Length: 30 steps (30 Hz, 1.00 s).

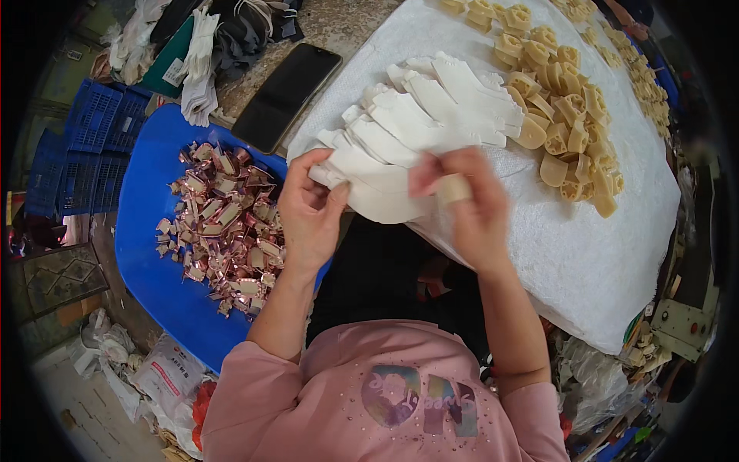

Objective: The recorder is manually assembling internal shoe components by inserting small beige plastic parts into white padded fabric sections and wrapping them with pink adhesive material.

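My left hand (308, 219) pinches the near left end of a flat, curved white piece (385, 192) between thumb and fingers. Motion blurs my right hand (466, 200), which is over the right part of the same piece. A small beige patch or cover (454, 189) shows at its thumb; which of these it is, I cannot tell. Whether those fingers grip anything is also unclear. Just beyond both hands, several similar white pieces (400, 115) lie overlapping in a fanned row on a white woven sheet (493, 208).
Right of the white pieces, cream-coloured moulded parts (573, 115) lie heaped on the sheet. A blue tub (146, 269) at my left holds many shiny pinkish-copper and beige parts (223, 215). Beyond it are a dark phone (286, 96), white gloves (202, 61) and blue crates (100, 146).
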Each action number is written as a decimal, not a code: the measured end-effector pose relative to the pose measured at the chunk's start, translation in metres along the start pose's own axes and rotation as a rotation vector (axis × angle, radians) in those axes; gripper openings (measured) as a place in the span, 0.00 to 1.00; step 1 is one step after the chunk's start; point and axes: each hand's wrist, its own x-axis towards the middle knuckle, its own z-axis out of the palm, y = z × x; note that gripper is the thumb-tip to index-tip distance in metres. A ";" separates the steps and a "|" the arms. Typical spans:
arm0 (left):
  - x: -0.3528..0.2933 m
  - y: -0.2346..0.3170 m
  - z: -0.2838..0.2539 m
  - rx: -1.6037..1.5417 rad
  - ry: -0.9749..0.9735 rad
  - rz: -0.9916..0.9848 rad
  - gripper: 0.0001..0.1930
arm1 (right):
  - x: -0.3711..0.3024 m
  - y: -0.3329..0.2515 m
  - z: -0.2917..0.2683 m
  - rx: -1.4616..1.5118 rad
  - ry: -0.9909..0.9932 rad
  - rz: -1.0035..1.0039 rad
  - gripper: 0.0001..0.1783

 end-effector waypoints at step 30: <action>-0.027 0.004 0.135 -0.256 -0.522 -0.393 0.18 | -0.023 0.036 -0.170 -0.944 0.524 -0.145 0.20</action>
